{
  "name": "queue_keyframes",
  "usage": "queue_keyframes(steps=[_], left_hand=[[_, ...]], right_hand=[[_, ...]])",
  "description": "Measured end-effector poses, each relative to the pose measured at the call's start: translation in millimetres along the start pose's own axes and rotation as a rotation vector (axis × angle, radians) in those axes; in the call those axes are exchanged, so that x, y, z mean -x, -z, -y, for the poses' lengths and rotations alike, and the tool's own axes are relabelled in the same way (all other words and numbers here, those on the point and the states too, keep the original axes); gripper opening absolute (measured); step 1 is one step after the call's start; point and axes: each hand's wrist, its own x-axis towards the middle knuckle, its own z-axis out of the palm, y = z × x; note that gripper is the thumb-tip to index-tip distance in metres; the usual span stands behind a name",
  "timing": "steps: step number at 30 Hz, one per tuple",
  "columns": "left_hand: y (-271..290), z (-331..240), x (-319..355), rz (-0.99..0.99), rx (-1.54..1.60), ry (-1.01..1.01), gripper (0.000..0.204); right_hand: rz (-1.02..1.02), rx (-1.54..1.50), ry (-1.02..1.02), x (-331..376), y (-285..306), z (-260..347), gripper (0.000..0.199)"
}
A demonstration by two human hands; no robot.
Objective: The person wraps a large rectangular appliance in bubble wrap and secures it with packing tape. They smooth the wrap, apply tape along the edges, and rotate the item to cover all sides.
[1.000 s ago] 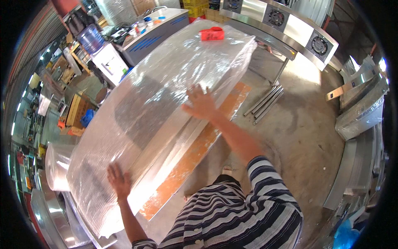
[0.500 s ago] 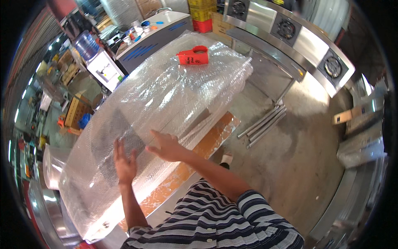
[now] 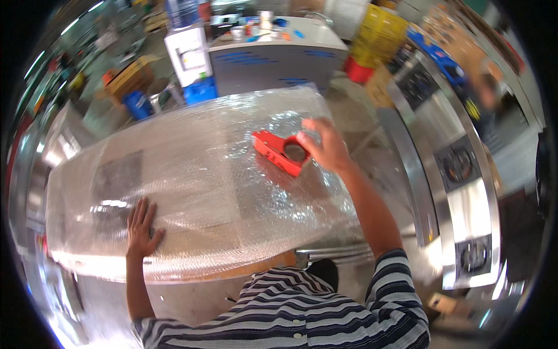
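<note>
Bubble wrap point(image 3: 192, 192) covers a large flat, box-like piece in front of me. My left hand point(image 3: 142, 231) lies flat on its near left part, fingers stretched out and holding nothing. On top of the wrap, right of the middle, rests a red tape dispenser point(image 3: 272, 152) with a round ring at one end. Just beside that ring is my right hand point(image 3: 326, 145), its thumb and fingers apart and curved. Whether a fingertip touches the ring, I cannot tell.
A steel stove unit with several burners point(image 3: 456, 163) stands at the right. Behind the wrap are a grey counter point(image 3: 273, 67), a white water dispenser point(image 3: 189, 58) and yellow crates point(image 3: 381, 35). Another person point(image 3: 482, 93) is at the far right.
My view has turned, shifting the wrapped piece in the picture. My right hand has moved from above the wrap's near side to the red tape dispenser. My left hand has settled flat on the wrap.
</note>
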Motion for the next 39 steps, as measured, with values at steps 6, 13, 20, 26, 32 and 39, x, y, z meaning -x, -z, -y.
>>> queue_keyframes(steps=[6,13,20,26,32,39], left_hand=[[8,-21,-29,0.182,-0.012,0.144,0.086],[28,-110,-92,0.486,-0.545,0.672,0.068],[-28,-437,-269,-0.121,0.226,0.524,0.078],[-70,-529,-323,-0.019,0.014,0.574,0.090],[-70,-535,-331,0.005,0.008,0.584,0.092],[-59,-544,-354,0.079,-0.081,0.679,0.096]], right_hand=[[0.311,0.415,0.314,30,-26,-7,0.044],[0.334,-0.059,0.313,11,13,-54,0.024],[0.665,-0.945,-0.032,11,176,-236,0.027],[0.962,-1.477,-0.457,45,232,-390,0.043],[1.254,-1.932,-0.668,91,199,-449,0.053],[1.375,-1.628,-0.429,60,205,-441,0.039]])
